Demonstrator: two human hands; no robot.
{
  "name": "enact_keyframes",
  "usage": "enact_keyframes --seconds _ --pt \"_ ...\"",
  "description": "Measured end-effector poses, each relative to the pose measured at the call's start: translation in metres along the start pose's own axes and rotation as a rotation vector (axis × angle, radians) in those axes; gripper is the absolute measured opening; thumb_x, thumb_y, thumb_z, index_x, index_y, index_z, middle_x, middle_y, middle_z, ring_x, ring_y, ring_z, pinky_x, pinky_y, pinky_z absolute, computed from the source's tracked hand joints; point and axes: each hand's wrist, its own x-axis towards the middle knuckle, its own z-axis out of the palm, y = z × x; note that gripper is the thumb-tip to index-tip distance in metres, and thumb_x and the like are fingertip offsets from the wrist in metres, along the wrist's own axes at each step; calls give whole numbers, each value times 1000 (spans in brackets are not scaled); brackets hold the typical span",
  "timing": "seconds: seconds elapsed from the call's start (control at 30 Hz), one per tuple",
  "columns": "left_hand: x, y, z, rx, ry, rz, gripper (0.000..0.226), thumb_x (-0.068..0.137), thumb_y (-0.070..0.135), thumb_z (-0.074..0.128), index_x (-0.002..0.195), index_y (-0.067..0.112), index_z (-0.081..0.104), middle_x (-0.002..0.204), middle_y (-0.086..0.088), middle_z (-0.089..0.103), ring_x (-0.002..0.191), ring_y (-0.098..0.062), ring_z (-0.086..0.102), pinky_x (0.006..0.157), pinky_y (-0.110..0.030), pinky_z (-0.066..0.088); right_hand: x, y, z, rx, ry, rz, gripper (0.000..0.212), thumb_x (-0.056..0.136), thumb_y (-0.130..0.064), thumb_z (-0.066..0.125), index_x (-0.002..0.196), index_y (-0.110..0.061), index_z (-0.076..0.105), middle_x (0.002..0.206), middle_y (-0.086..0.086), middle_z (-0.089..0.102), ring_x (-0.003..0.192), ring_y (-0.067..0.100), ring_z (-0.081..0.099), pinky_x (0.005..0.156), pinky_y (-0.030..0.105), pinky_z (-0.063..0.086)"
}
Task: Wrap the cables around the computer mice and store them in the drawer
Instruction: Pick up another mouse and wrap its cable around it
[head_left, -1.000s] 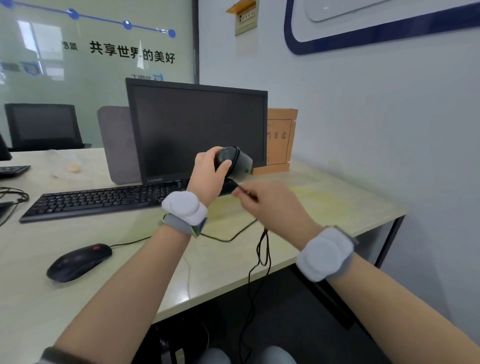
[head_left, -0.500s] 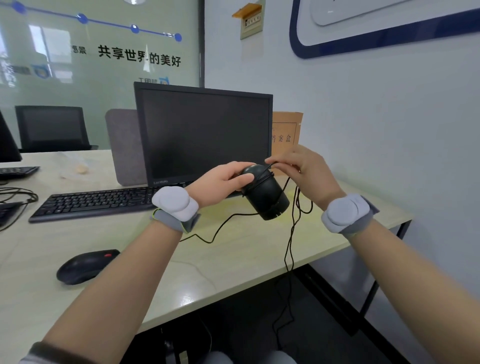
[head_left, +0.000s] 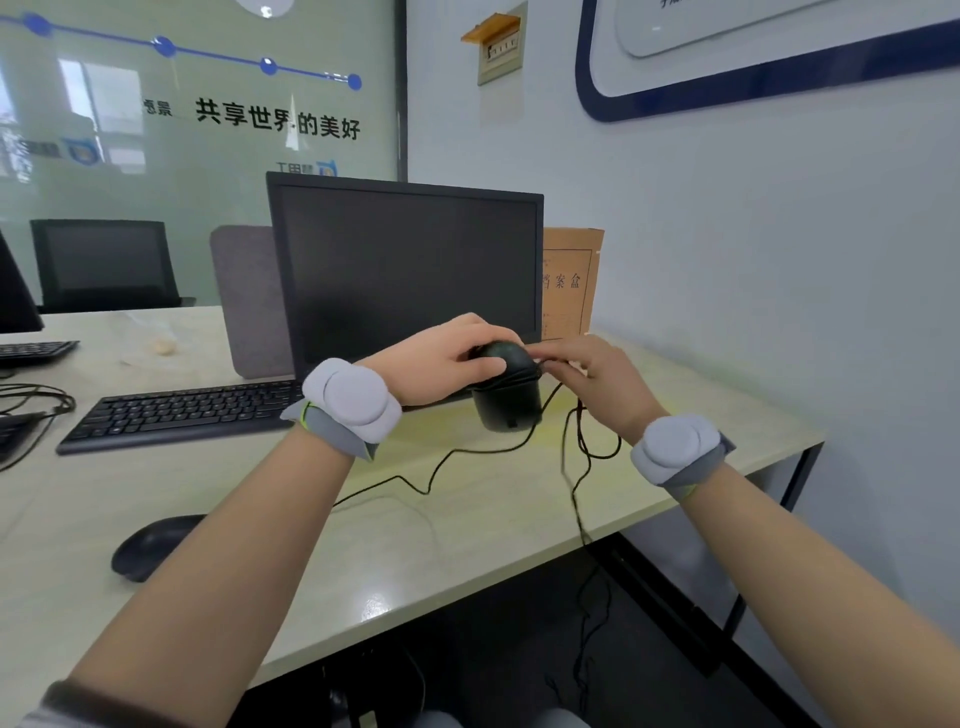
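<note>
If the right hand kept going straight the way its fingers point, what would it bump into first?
The right hand points leftward, so it would meet the held mouse almost at once; its fingertips already sit at the cable turns there. The left hand lies just beyond.

Only a couple of things are actually readable here. The glass partition (head_left: 208, 156) behind the worktop has big black Chinese lettering: 共享世界·的美好. The brown cardboard file box (head_left: 571, 280) next to the monitor has 档案盒 printed on its front. Smaller print on the glass and the wall signs is too blurry to make out.
</note>
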Motion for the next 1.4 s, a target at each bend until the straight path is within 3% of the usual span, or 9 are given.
enact_keyframes --seconds 0.07,0.23,0.43,0.57,0.67,0.77,0.93,1.17,1.4 --pt "0 0 -1 -153 -9 -12 22 96 28 44 107 45 51 110 14 55 101 -3 54 88 -17 39 1 -4 -1 227 -4 107 20 92 -19 54 96 -35 65 88 -13 69 84 -4 61 75 5 42" --pt "4 -3 7 -999 110 -160 26 98 15 37 100 11 62 94 -4 65 88 -18 59 80 -27 50 2 -11 0 431 -68 207 12 91 -14 55 90 -24 61 74 -13 69 66 0 62 59 11 47" --pt "4 -14 7 -1158 46 -335 30 98 26 36 111 8 56 110 -13 54 96 -24 50 86 -32 49 -1 -6 11 122 -190 197 13 92 -18 51 103 -20 58 92 15 62 81 29 56 76 41 49" --pt "8 -8 20 -1419 62 -368 30 97 34 35 106 15 56 107 -9 54 95 -22 51 92 -34 46 -3 -8 24 75 -145 217 26 88 -17 53 65 -26 43 60 -3 47 56 13 42 57 30 35" --pt "16 2 29 -1587 206 -346 30 98 29 38 102 7 58 96 -10 60 85 -19 60 73 -27 58 -4 -12 36 129 -202 280 7 89 -23 56 93 -21 50 76 -9 57 69 9 55 64 24 42" --pt "26 6 30 -1686 374 -335 28 98 22 43 100 -1 57 96 -16 62 82 -23 66 70 -32 58 -8 -16 46 218 -226 314 38 96 -20 44 133 -17 36 98 -4 64 94 21 61 84 32 46" --pt "35 4 31 -1776 563 -337 25 96 19 47 103 -4 53 101 -20 59 90 -27 63 68 -33 57 -21 -10 51 197 -188 317 50 100 -39 27 145 -19 24 119 -2 60 112 13 51 93 25 32" --pt "37 13 32 -1765 522 -262 29 99 24 39 98 1 57 96 -16 61 88 -22 62 69 -29 57 -30 -3 46 527 -36 433 44 100 -44 18 109 -32 59 103 -8 69 106 8 59 94 29 39" --pt "39 22 44 -1690 454 -367 28 99 21 38 110 -1 50 99 -17 58 98 -27 56 85 -39 47 -22 -1 39 477 154 383 28 96 -38 43 86 -26 66 74 -5 70 70 0 60 78 27 44"
